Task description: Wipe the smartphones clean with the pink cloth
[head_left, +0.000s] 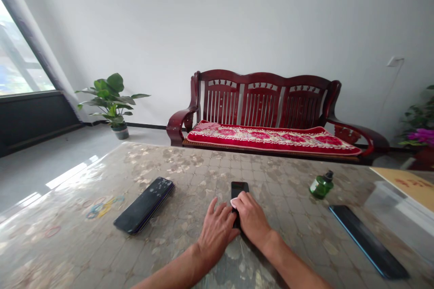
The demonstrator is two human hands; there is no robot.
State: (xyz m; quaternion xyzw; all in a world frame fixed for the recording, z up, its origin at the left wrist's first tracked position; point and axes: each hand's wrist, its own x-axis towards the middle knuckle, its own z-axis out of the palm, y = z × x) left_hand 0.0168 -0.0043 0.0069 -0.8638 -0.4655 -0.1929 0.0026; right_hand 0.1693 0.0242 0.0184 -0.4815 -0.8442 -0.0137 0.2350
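Head camera: left hand (219, 230) loosely spread on black phone (239, 186); right hand (251, 215) curled, pinching white item (233, 202).

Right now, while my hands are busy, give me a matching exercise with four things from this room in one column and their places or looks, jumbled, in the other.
1. Pump bottle
2. Rubber bands
3. Seat cover
4. Middle phone

A. Red, on the bench
B. At the left hand and right hand
C. Green
D. Near the table's left edge

Pairs: 1-C, 2-D, 3-A, 4-B
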